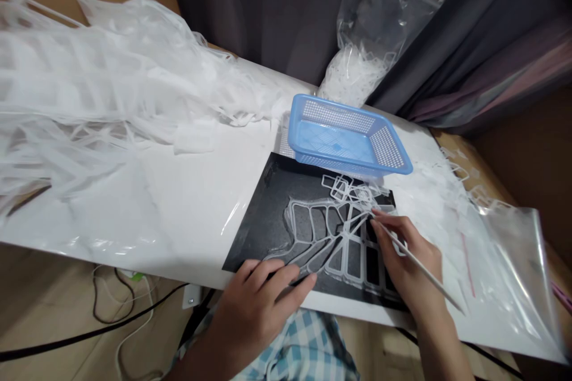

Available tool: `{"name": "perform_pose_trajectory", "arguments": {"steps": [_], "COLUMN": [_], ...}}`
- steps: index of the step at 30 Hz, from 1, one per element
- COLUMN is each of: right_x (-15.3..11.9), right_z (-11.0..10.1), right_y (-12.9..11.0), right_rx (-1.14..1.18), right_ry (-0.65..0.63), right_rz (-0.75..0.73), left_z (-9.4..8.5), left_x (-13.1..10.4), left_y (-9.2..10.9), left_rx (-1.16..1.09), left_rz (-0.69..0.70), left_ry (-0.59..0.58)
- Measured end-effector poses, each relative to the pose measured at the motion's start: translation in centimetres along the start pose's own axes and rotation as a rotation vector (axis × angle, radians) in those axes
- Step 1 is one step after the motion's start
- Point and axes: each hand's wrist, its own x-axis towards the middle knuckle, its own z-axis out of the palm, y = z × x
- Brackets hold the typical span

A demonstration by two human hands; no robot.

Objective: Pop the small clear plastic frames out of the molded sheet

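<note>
My right hand (413, 265) grips a slim white pen-like stick (449, 297), its lower tip among thin white pieces. Its exact kind I cannot make out. Beneath lies a translucent white sheet (344, 232) cut into open frames, flat on a black mat (261, 214). Small loose rectangular frames (342, 186) are heaped at the sheet's upper edge, close to my right fingertips. My left hand (266, 303) rests palm down at the mat's near edge, fingers spread and touching the sheet's lower part; nothing shows in its grip.
Behind the mat stands a blue perforated basket (339, 137). A clear zip bag (353, 74) of small white pieces leans against the curtain. Piled white cut sheets (111, 83) cover the left of the white table (196, 208). Another clear bag (513, 262) lies at right.
</note>
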Motion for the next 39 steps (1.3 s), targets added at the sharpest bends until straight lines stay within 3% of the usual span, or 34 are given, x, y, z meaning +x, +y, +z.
{"name": "perform_pose_trajectory", "arguments": {"steps": [3,7,12,14,20,26,33,39], "right_x": [0.3,0.7,1.1,1.3,1.5,0.6,-1.8,-2.3], "right_z": [0.0,-0.9,-2.6,-3.0,-2.6,-1.9,-1.9,-1.2], "right_y": [0.4,0.7,0.7,0.6,0.6,-0.2,-2.4,-2.4], "right_rx": [0.074,0.053,-0.099,-0.074,0.119,0.225,0.548,0.603], "right_ry": [-0.087,-0.055,0.236,0.292,0.034,-0.091,-0.535,-0.544], "right_rz": [0.054,0.073,0.105,0.096,-0.073,-0.148,-0.099,-0.040], "left_z": [-0.1,0.1,0.1,0.1,0.3,0.4,0.5,1.1], "left_x": [0.0,-0.1,-0.1,-0.1,-0.2,-0.3,0.0,0.6], "left_y": [-0.1,-0.1,0.0,0.0,0.1,0.1,0.9,2.0], "left_rx": [0.008,0.010,0.023,0.029,0.078,0.059,0.022,0.052], "left_rz": [0.000,-0.003,0.006,0.006,0.011,-0.008,-0.012,-0.031], "left_ry": [-0.003,-0.002,0.000,0.007,0.054,0.073,0.037,0.021]}}
